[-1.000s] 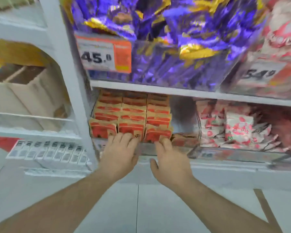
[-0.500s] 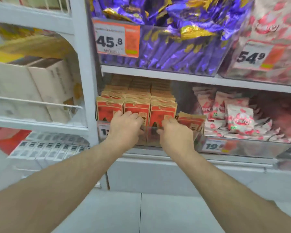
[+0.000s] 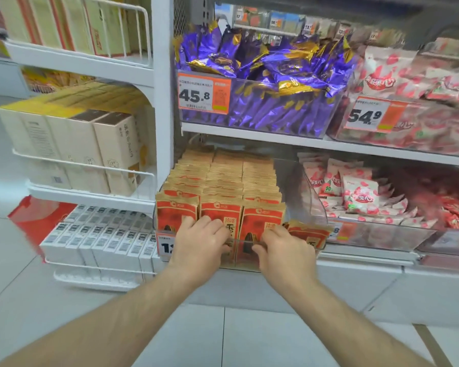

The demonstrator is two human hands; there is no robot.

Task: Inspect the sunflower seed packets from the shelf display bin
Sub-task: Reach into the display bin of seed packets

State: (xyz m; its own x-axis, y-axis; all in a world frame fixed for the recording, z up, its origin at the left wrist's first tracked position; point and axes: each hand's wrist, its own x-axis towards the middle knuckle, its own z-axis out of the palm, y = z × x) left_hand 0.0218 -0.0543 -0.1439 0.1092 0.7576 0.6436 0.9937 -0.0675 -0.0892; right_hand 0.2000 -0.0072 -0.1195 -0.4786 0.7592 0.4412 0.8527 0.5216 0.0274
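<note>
Red and tan sunflower seed packets stand in three upright rows in a clear display bin on the lower shelf. One more packet lies tilted at the bin's front right. My left hand grips the bin's clear front lip, fingers curled over it in front of the left and middle front packets. My right hand grips the same lip in front of the right front packet, beside the tilted one. A price tag on the bin front is partly hidden by my left hand.
Above, a bin of purple wrapped snacks carries a 45.8 tag. Pink and white sweets fill the bin to the right. Left racks hold cream boxes and white boxes. Grey floor tiles lie below.
Both hands went from flat on the bin's front edge to curled over the clear lip. The view has risen and sharpened, showing more of the upper shelves.
</note>
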